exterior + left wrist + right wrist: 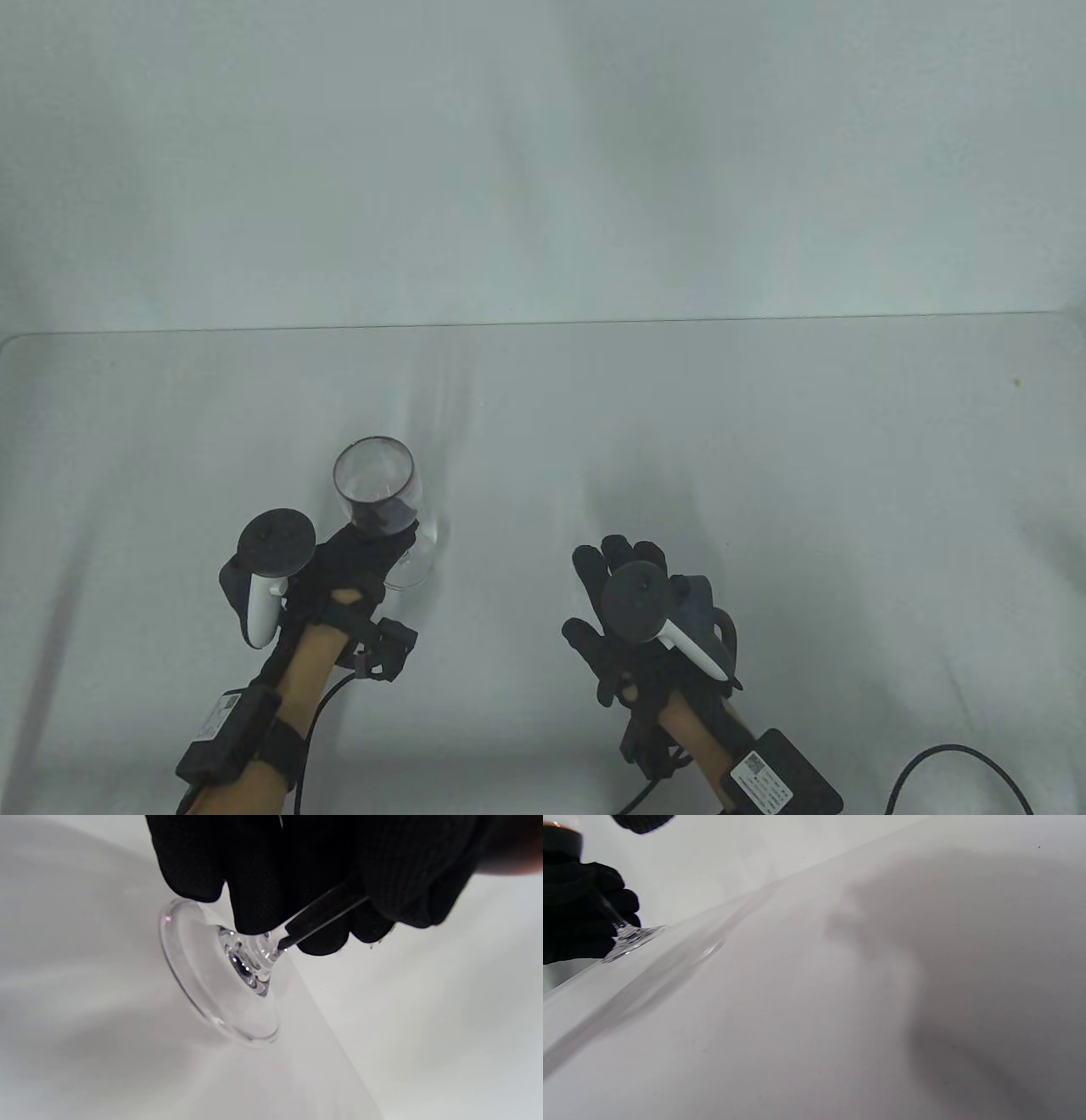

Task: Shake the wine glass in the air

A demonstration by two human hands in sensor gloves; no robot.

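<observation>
A clear wine glass (377, 488) with dark red liquid in its bowl is held by its stem in my left hand (352, 560). In the left wrist view my gloved fingers (271, 899) wrap the stem just above the round foot (212, 980), which hangs tilted and off the table. In the right wrist view the foot (634, 940) shows at the far left under my left hand (581, 912). My right hand (632, 594) is spread flat over the table, palm down, holding nothing.
The white table (764, 475) runs to its far edge (543, 324) against a pale wall. A black cable (950, 764) lies at the bottom right.
</observation>
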